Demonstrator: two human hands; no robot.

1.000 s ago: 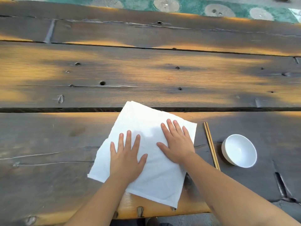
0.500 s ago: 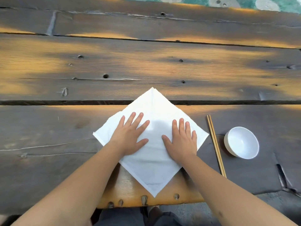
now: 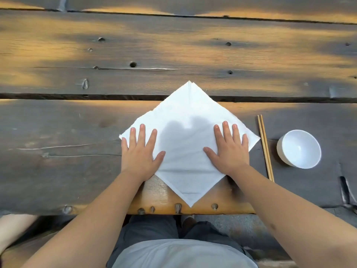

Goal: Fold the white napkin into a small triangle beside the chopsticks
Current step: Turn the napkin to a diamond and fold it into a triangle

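The white napkin [image 3: 188, 120] lies flat on the wooden table as a diamond, one corner pointing away from me and one at the near edge. My left hand [image 3: 140, 153] presses flat on its left corner, fingers spread. Flat on the right corner rests my right hand [image 3: 229, 149], also with fingers apart. A pair of wooden chopsticks [image 3: 265, 146] lies just right of the napkin, running front to back, almost touching its right corner.
A small white bowl [image 3: 299, 148] stands right of the chopsticks. The table [image 3: 173, 55] is made of dark rough planks with a gap behind the napkin's middle. Its near edge runs just below the napkin's near corner, above my lap.
The napkin has been turned from a skewed square into a diamond. My hands have slid apart to its left and right corners. The view has tilted down toward my lap.
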